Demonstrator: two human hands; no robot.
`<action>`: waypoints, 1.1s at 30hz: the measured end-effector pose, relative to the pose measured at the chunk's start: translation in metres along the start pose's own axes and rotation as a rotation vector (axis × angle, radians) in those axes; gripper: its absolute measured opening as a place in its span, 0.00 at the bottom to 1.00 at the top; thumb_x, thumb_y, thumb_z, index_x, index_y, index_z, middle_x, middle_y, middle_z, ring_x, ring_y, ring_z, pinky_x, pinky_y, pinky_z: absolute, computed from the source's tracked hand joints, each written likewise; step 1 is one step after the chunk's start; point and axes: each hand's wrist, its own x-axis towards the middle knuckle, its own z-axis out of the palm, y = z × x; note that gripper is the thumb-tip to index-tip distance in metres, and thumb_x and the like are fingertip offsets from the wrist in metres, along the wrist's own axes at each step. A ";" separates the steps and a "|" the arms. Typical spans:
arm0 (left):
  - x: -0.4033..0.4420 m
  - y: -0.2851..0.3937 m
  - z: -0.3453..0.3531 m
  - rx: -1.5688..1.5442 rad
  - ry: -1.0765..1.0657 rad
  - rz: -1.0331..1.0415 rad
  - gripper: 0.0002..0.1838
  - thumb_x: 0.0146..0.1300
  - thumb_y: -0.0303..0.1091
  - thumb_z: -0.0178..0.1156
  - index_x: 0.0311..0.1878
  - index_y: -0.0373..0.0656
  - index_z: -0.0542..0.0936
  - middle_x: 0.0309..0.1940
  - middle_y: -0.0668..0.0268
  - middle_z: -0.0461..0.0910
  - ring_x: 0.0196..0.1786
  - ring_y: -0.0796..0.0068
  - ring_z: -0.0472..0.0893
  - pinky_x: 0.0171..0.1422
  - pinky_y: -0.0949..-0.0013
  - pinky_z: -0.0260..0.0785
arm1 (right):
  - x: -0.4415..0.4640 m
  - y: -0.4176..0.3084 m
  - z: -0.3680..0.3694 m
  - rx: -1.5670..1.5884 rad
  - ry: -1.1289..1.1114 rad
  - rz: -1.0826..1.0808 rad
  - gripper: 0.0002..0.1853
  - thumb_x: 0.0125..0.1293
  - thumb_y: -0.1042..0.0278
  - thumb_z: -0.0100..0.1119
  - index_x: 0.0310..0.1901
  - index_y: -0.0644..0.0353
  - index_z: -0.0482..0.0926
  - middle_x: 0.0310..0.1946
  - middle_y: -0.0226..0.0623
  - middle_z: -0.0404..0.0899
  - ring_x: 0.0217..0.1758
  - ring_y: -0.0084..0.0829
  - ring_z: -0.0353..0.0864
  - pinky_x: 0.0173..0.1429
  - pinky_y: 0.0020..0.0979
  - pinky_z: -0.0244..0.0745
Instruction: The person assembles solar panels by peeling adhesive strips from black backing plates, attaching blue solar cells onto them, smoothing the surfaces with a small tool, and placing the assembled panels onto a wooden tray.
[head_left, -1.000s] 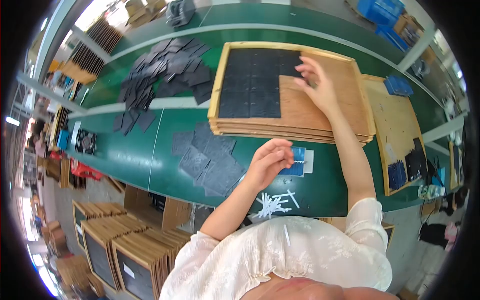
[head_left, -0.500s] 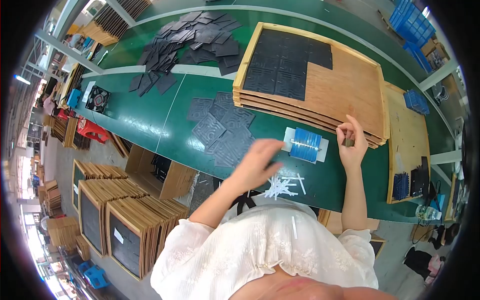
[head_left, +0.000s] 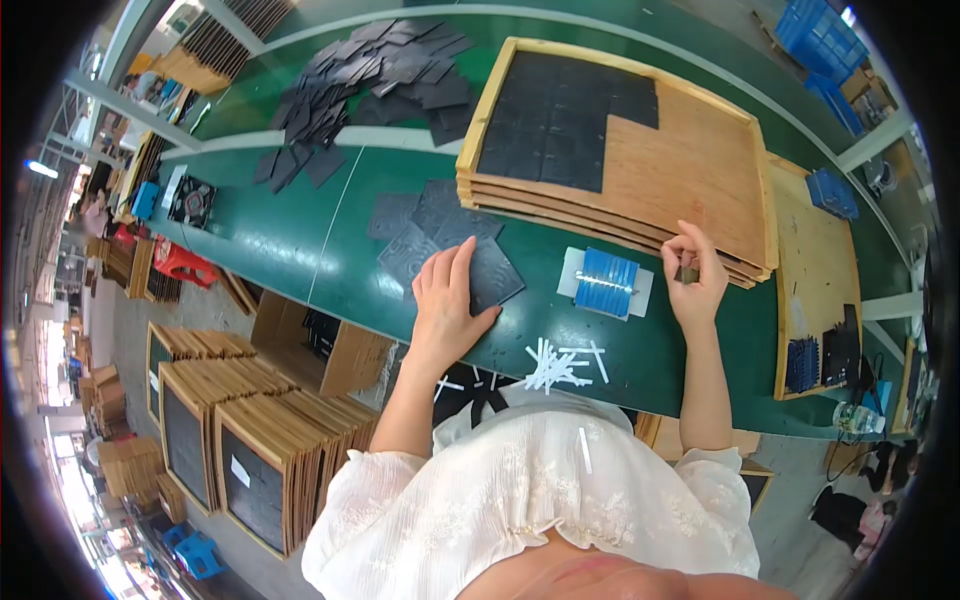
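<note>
- My left hand [head_left: 446, 312] is spread open over the near side of the dark tiles [head_left: 497, 272], thumb by an edge — I can't tell if it grips.
- These tiles lie overlapping on the table [head_left: 335, 270], left of the blue ribbed block [head_left: 606, 283].
- They look light, thin and fairly stiff; opposite edges should give the best hold.
- My right hand [head_left: 697, 288] is curled round a small brownish piece [head_left: 688, 273] — too small to identify.
</note>
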 end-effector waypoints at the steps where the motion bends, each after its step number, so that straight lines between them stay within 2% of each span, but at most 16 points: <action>1: 0.003 0.005 -0.001 -0.040 0.016 0.013 0.52 0.43 0.31 0.77 0.74 0.41 0.61 0.65 0.51 0.68 0.69 0.48 0.66 0.73 0.51 0.57 | -0.001 -0.001 -0.001 0.006 -0.034 0.000 0.24 0.55 0.81 0.71 0.55 0.57 0.80 0.33 0.30 0.84 0.27 0.21 0.73 0.32 0.23 0.70; 5: 0.021 0.042 0.001 -0.162 0.024 0.200 0.53 0.42 0.26 0.76 0.74 0.38 0.60 0.66 0.48 0.66 0.68 0.46 0.67 0.73 0.52 0.60 | -0.005 -0.018 0.003 0.119 -0.194 0.088 0.24 0.52 0.73 0.76 0.52 0.57 0.80 0.36 0.33 0.85 0.32 0.25 0.80 0.35 0.28 0.75; 7: 0.033 0.063 0.008 -0.206 -0.017 0.337 0.54 0.41 0.25 0.77 0.74 0.37 0.59 0.66 0.48 0.66 0.68 0.45 0.67 0.72 0.52 0.61 | 0.007 -0.043 -0.006 0.286 -0.367 0.150 0.23 0.53 0.68 0.77 0.51 0.58 0.80 0.38 0.35 0.86 0.36 0.27 0.83 0.39 0.29 0.77; 9: 0.047 0.082 0.012 -0.213 0.001 0.487 0.54 0.41 0.25 0.77 0.74 0.36 0.59 0.66 0.48 0.66 0.68 0.45 0.67 0.71 0.52 0.62 | 0.010 -0.047 -0.004 0.363 -0.397 0.137 0.21 0.55 0.65 0.77 0.49 0.59 0.81 0.38 0.36 0.86 0.39 0.27 0.84 0.44 0.28 0.78; 13: 0.076 0.106 0.027 -0.285 0.082 0.677 0.54 0.41 0.24 0.77 0.73 0.37 0.59 0.66 0.49 0.67 0.70 0.47 0.66 0.72 0.53 0.61 | 0.016 -0.044 -0.003 0.728 -0.191 0.248 0.15 0.60 0.69 0.72 0.46 0.62 0.81 0.37 0.38 0.85 0.42 0.25 0.85 0.48 0.28 0.80; 14: 0.084 0.113 0.028 -0.281 0.109 0.689 0.55 0.40 0.24 0.77 0.74 0.38 0.59 0.67 0.50 0.67 0.70 0.47 0.66 0.72 0.54 0.61 | 0.021 -0.054 -0.015 0.672 -0.115 0.240 0.11 0.62 0.72 0.70 0.44 0.62 0.80 0.37 0.37 0.84 0.41 0.24 0.85 0.46 0.27 0.80; 15: 0.087 0.124 0.025 -0.287 0.149 0.677 0.56 0.40 0.24 0.78 0.75 0.40 0.57 0.67 0.53 0.67 0.70 0.50 0.66 0.73 0.53 0.61 | 0.021 -0.053 -0.017 0.426 -0.056 0.152 0.08 0.62 0.74 0.68 0.40 0.61 0.79 0.37 0.35 0.83 0.41 0.27 0.85 0.42 0.30 0.79; 17: 0.088 0.132 0.038 -0.898 -0.049 0.423 0.54 0.45 0.26 0.76 0.76 0.40 0.57 0.69 0.57 0.65 0.71 0.51 0.65 0.72 0.47 0.61 | 0.018 -0.045 -0.017 0.103 0.115 -0.118 0.07 0.60 0.70 0.68 0.36 0.57 0.77 0.33 0.31 0.78 0.36 0.29 0.82 0.35 0.33 0.77; 19: 0.094 0.113 0.050 -1.433 -0.468 -0.050 0.47 0.56 0.32 0.72 0.77 0.45 0.56 0.73 0.63 0.62 0.72 0.58 0.65 0.68 0.45 0.66 | 0.017 -0.043 -0.025 -0.186 0.233 -0.435 0.09 0.53 0.68 0.68 0.33 0.55 0.77 0.29 0.30 0.76 0.27 0.30 0.79 0.27 0.32 0.74; 20: 0.101 0.104 0.052 -1.647 -0.757 -0.056 0.40 0.68 0.43 0.62 0.78 0.48 0.55 0.74 0.64 0.61 0.72 0.62 0.66 0.64 0.47 0.70 | 0.014 -0.039 -0.022 -0.247 0.232 -0.537 0.09 0.53 0.66 0.66 0.33 0.55 0.76 0.29 0.29 0.75 0.28 0.29 0.78 0.26 0.31 0.72; 21: 0.093 0.110 0.053 -1.798 -0.835 -0.076 0.34 0.75 0.54 0.51 0.77 0.51 0.58 0.68 0.63 0.68 0.68 0.64 0.71 0.68 0.41 0.69 | 0.010 -0.036 -0.017 -0.303 0.224 -0.641 0.08 0.53 0.64 0.64 0.32 0.54 0.76 0.29 0.29 0.73 0.29 0.28 0.77 0.25 0.30 0.71; 24: 0.089 0.105 0.058 -1.807 -0.867 -0.220 0.30 0.77 0.50 0.49 0.78 0.57 0.59 0.66 0.65 0.71 0.67 0.66 0.72 0.68 0.49 0.69 | -0.002 -0.039 -0.003 -0.304 0.038 -0.647 0.09 0.54 0.64 0.62 0.33 0.56 0.75 0.29 0.30 0.70 0.30 0.29 0.75 0.24 0.31 0.70; 27: 0.089 0.100 0.062 -1.747 -0.789 -0.259 0.29 0.77 0.46 0.48 0.79 0.59 0.59 0.66 0.65 0.72 0.67 0.67 0.72 0.68 0.55 0.70 | -0.005 -0.042 0.010 -0.214 0.047 -0.653 0.12 0.52 0.63 0.64 0.34 0.57 0.74 0.29 0.31 0.67 0.29 0.31 0.73 0.24 0.33 0.69; 28: 0.090 0.101 0.062 -1.739 -0.762 -0.263 0.28 0.77 0.45 0.47 0.78 0.60 0.59 0.66 0.65 0.72 0.67 0.67 0.73 0.67 0.57 0.70 | -0.005 -0.042 0.011 -0.233 -0.008 -0.627 0.18 0.51 0.52 0.69 0.35 0.55 0.75 0.33 0.30 0.72 0.33 0.33 0.77 0.25 0.35 0.70; 31: 0.091 0.102 0.057 -1.709 -0.702 -0.239 0.27 0.79 0.44 0.45 0.78 0.59 0.59 0.66 0.64 0.72 0.66 0.66 0.73 0.68 0.58 0.69 | -0.005 -0.043 0.000 -0.117 -0.064 -0.571 0.24 0.47 0.49 0.71 0.41 0.55 0.76 0.35 0.32 0.73 0.34 0.34 0.77 0.26 0.37 0.70; 33: 0.090 0.106 0.056 -1.711 -0.645 -0.240 0.27 0.79 0.45 0.44 0.78 0.59 0.59 0.65 0.62 0.72 0.66 0.65 0.73 0.69 0.58 0.68 | -0.003 -0.037 -0.002 -0.105 0.014 -0.524 0.28 0.50 0.45 0.71 0.45 0.55 0.75 0.35 0.33 0.72 0.35 0.35 0.77 0.28 0.38 0.69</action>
